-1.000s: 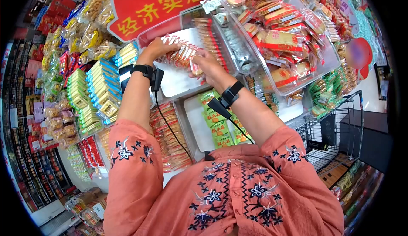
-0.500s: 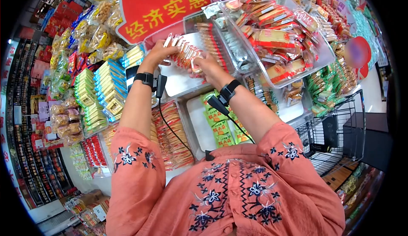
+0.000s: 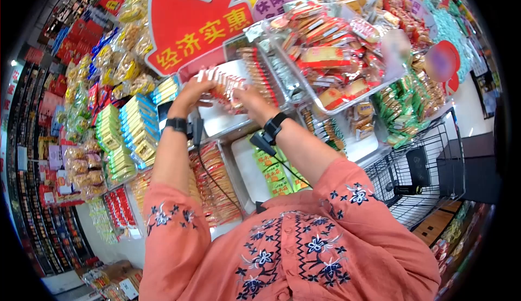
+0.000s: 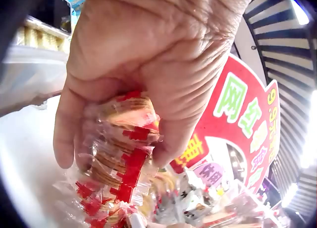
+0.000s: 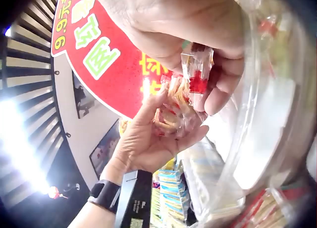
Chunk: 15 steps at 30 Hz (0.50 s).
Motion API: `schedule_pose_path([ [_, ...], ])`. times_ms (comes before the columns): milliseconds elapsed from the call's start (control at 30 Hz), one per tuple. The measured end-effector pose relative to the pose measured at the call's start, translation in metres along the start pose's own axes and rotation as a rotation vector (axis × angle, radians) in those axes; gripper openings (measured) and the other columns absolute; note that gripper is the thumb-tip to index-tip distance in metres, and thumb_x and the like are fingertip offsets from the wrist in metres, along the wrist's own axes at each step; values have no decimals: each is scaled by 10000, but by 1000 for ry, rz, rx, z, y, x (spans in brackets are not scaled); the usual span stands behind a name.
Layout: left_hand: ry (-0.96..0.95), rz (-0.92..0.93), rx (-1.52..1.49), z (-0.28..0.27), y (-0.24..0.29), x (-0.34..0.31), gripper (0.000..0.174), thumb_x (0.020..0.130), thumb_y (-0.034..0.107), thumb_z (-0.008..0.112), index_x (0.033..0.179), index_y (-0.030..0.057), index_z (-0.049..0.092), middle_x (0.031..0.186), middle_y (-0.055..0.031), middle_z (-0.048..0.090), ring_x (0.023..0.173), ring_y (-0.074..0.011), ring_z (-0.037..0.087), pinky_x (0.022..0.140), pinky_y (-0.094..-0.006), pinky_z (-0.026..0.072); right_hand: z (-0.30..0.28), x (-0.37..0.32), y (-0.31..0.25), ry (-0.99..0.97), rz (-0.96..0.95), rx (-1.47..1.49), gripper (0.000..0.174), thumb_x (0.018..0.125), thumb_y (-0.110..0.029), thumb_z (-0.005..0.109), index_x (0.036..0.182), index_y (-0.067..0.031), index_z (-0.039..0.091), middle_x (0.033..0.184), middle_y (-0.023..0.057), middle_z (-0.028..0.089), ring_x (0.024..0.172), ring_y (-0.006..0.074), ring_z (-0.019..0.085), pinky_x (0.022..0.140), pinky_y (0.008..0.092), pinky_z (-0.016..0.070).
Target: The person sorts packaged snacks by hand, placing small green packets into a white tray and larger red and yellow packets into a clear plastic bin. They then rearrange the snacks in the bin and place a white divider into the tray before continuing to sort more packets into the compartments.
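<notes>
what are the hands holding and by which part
A row of wrapped biscuit packets: the left hand grips one end, the right hand pinches the other end.

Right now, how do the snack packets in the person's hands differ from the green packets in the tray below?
The held packets are clear with red print, showing tan biscuits; the green packets are green all over. The held packets are gripped in a row between the left hand and right hand; the green packets lie untouched in a lower tray. Both are small wrapped snacks lined up in rows.
</notes>
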<state>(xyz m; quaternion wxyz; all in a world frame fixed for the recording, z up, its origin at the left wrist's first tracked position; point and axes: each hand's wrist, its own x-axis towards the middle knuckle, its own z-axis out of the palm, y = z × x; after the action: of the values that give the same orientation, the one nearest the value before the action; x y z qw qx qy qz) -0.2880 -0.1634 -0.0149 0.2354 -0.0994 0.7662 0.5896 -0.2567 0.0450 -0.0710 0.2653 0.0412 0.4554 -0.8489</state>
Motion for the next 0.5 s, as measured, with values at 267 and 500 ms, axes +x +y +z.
schedule_pose_path([
  [267,160,248,-26,9,73,-90,662,889,349,752,1389,54,434,1232,-102,634,1062,-205,656,768,-412,591,48,-50,-55,53,-154,-102,546,932,-52,562,1423,-4,326,1081,188,620,740,245,709,546,371,581],
  [500,101,558,-95,57,136,-116,661,890,329,759,1379,0,460,1195,-117,636,1014,-191,673,779,-357,613,39,-132,-140,66,-436,-304,604,940,-130,587,1477,7,346,1113,125,633,775,199,713,620,328,610],
])
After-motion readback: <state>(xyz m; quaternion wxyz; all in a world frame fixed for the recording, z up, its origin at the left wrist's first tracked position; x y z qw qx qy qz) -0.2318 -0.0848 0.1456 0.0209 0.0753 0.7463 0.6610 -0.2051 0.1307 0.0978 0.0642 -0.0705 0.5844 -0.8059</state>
